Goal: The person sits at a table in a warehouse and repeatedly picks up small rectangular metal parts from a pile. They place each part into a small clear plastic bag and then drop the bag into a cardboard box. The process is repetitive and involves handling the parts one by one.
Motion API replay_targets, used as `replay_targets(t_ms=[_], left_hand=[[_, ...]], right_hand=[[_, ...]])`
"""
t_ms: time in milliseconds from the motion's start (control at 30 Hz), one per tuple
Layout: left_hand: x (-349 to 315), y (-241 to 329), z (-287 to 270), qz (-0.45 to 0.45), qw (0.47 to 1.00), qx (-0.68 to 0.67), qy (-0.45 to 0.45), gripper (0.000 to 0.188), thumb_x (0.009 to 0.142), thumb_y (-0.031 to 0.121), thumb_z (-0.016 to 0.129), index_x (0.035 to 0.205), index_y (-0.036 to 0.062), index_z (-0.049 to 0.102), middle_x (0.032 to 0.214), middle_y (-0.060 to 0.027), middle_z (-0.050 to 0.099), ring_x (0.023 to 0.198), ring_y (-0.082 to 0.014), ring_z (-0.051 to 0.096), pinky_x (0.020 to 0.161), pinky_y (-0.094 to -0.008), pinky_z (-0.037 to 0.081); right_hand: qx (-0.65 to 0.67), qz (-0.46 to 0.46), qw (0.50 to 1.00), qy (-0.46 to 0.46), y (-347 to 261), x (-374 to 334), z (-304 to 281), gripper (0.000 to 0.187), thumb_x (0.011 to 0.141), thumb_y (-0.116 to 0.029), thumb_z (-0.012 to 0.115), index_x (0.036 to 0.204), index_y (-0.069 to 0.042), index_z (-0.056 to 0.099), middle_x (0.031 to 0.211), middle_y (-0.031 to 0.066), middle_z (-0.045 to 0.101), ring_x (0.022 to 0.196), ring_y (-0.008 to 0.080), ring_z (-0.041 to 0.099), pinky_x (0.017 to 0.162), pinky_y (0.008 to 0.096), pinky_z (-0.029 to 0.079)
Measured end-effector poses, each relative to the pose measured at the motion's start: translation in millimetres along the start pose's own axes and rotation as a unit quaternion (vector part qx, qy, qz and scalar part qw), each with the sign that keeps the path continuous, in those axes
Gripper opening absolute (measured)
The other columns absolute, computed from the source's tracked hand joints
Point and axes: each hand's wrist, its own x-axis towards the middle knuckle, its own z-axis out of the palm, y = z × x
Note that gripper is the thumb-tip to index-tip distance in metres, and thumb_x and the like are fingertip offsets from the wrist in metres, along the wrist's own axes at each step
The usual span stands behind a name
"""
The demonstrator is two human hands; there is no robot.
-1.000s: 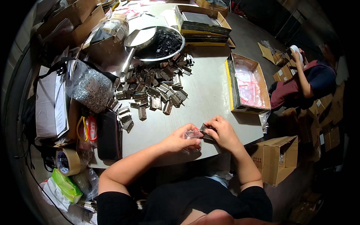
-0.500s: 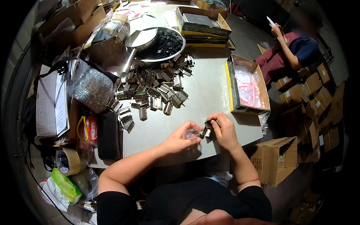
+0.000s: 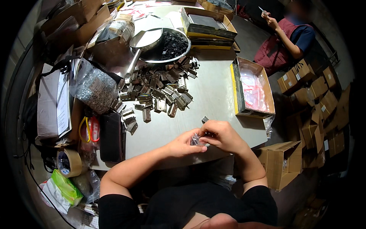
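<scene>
Clear plastic bag (image 3: 195, 141) is pinched in the left hand (image 3: 182, 145) by the near edge of the table (image 3: 215, 93); the right hand (image 3: 223, 134) curls at its mouth, gripping a dark metal piece (image 3: 205, 119). Metal brackets (image 3: 154, 80) heap mid-table, a box (image 3: 235, 93) lines the right edge, a steel bowl (image 3: 162, 61) stands farther back; across the dim room, a person (image 3: 271, 53) near cartons (image 3: 302, 70).

On the left part of the table (image 3: 219, 86) we see a black case (image 3: 111, 139), with a roll of brown packing tape (image 3: 76, 162) and a green soft pack (image 3: 68, 187) near that corner. Farther up we find printed sheets (image 3: 64, 105) beside a white carton (image 3: 48, 107). Across on our right, a person in a maroon apron (image 3: 268, 55) is near piled brown cartons (image 3: 299, 71).
</scene>
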Motion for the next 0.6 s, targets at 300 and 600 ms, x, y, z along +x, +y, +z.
replay_targets(t_ms=[300, 600], left_hand=[[-4, 10, 4, -0.11, 0.988, -0.111, -0.004, 0.038, 0.087, 0.013, 0.07, 0.116, 0.0096, 0.046, 0.09, 0.0006, 0.057, 0.079, -0.0086, 0.055, 0.07, -0.0241, 0.046], [-2, 5, -2, -0.076, 0.988, -0.121, 0.058, 0.042, 0.086, 0.012, 0.072, 0.117, 0.0119, 0.042, 0.09, 0.0006, 0.056, 0.077, -0.0084, 0.053, 0.067, -0.0223, 0.044]], right_hand=[[-0.147, 0.186, 0.967, 0.098, 58, 0, 4, 0.021, 0.081, -0.021, 0.069, 0.093, -0.004, 0.065, 0.093, 0.0147, 0.064, 0.084, 0.0336, 0.063, 0.075, 0.0401, 0.05], [-0.124, 0.195, 0.961, 0.153, 53, 1, 12, 0.024, 0.076, -0.021, 0.073, 0.091, -0.004, 0.065, 0.079, 0.0128, 0.063, 0.076, 0.0317, 0.064, 0.069, 0.04, 0.05]])
